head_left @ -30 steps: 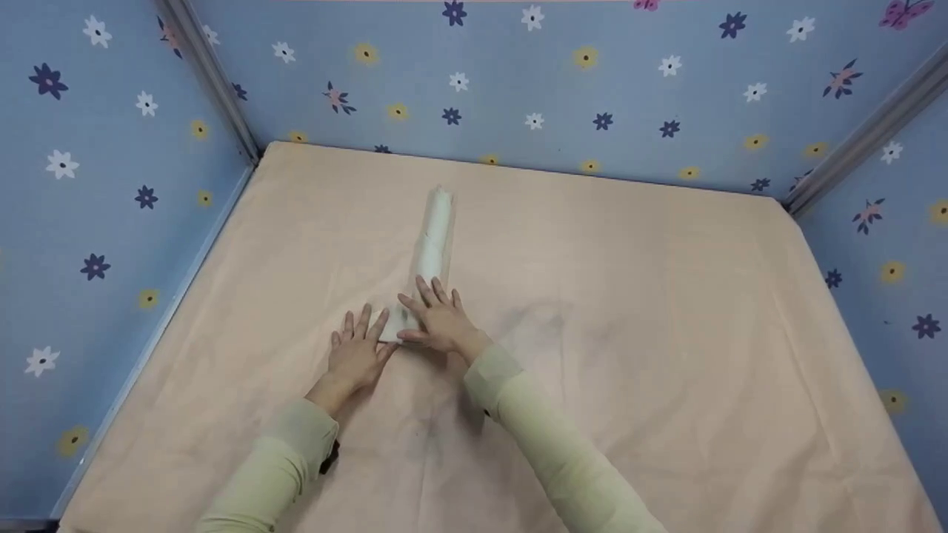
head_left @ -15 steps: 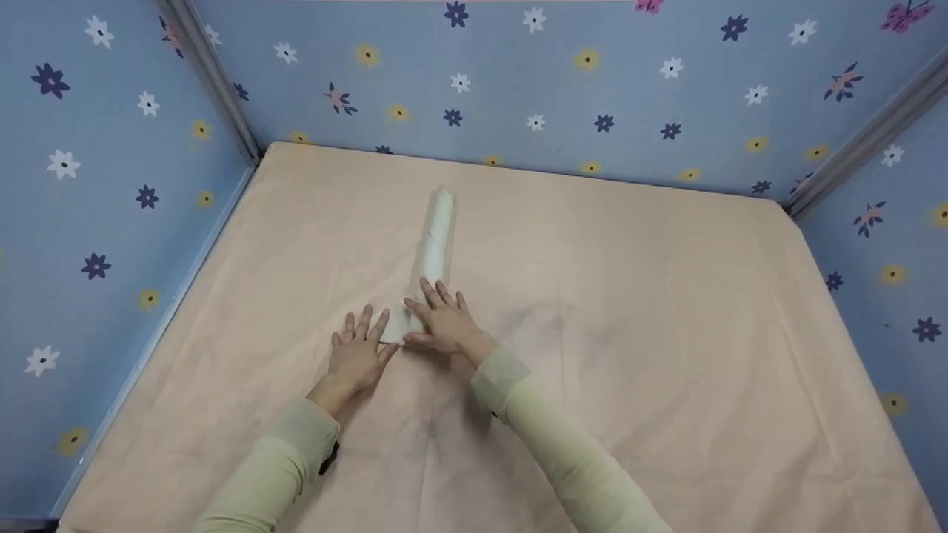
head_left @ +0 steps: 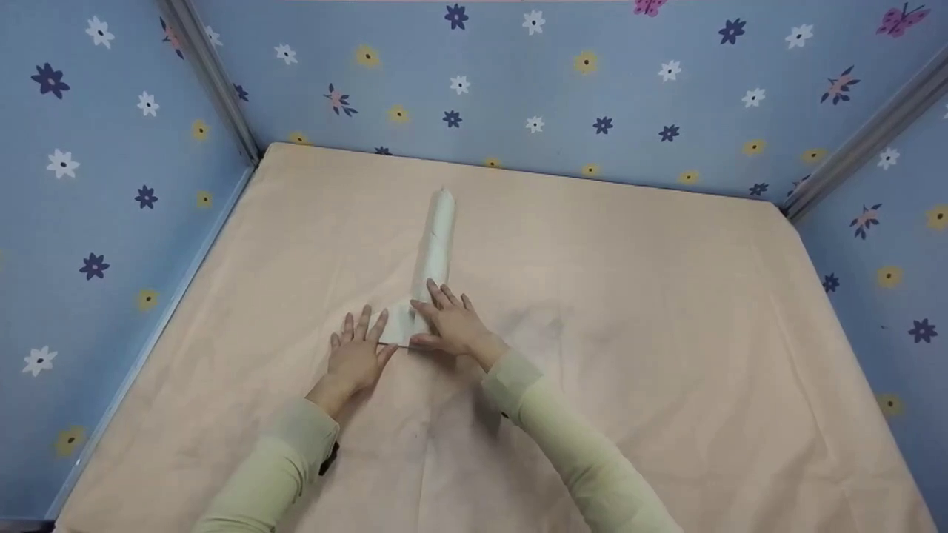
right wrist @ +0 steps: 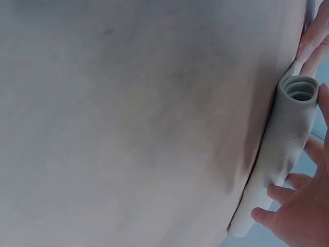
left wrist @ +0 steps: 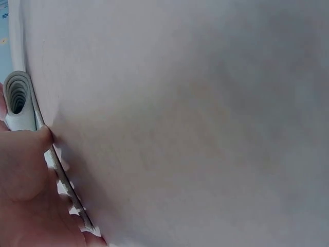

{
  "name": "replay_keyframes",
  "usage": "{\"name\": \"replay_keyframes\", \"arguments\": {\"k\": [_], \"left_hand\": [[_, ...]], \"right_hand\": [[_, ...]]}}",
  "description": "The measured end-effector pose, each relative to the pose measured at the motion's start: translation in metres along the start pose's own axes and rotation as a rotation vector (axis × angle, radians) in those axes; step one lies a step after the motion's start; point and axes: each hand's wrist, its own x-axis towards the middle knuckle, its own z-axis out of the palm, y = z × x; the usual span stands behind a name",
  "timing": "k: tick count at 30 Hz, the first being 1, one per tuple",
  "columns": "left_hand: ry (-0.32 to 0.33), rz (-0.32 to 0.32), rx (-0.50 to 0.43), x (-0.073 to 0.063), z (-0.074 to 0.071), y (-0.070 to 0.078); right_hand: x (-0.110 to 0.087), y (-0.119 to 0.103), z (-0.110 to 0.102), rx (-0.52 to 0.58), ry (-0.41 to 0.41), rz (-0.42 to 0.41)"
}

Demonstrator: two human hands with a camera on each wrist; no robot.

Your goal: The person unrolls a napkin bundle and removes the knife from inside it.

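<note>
Between flowered walls [head_left: 503, 92], peach cloth [head_left: 652, 296] bears a roll [head_left: 440, 237].

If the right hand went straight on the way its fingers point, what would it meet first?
The pale rolled sheet, apparently at once: the right hand points forward and left at it, fingertips at or on its surface; exact contact is hard to judge. Past that, probably peach cloth.

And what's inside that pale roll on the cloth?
At the open end of the pale roll, only its own coiled layers show, round a hollow. Deeper inside is hidden, so I can't tell what's there.
</note>
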Motion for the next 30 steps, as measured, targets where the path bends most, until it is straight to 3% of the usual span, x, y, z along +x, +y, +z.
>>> {"name": "replay_keyframes", "arguments": {"k": [12, 30], "left_hand": [[-0.012, 0.004, 0.021, 0.000, -0.004, 0.000], [-0.011, -0.008, 0.007, 0.001, 0.001, 0.001]], "right_hand": [[-0.009, 0.009, -0.007, 0.019, 0.046, -0.015], [-0.027, 0.024, -0.011, 0.061, 0.047, -0.045]]}}
